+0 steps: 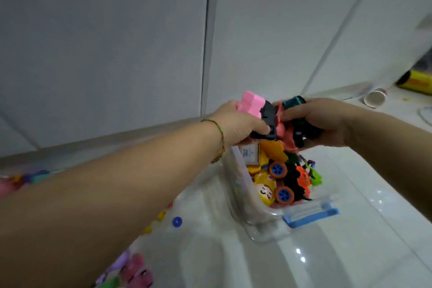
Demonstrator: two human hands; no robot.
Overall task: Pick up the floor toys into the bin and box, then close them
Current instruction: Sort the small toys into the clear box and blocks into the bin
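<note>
A clear plastic bin (pixel 254 220) with a blue latch (pixel 311 216) stands on the white floor, filled with toys: an orange-wheeled black car (pixel 284 180), a yellow doll face (pixel 264 192), an orange piece (pixel 273 149). Above its far end my left hand (pixel 236 124) grips a pink block (pixel 321 104) and a black piece (pixel 267 121). My right hand (pixel 322 119) holds a black and teal toy car (pixel 301 121) with a salmon piece (pixel 284 131) beside it. Both hands hover over the bin, touching toys together.
Loose toys lie on the floor at left: a blue ring (pixel 177 221), yellow bits (pixel 161 215), pink and purple blocks (pixel 135 269), more at the far left (pixel 25 179). A paper cup (pixel 375 98) and a yellow-black roll (pixel 416 82) lie at right by the tiled wall.
</note>
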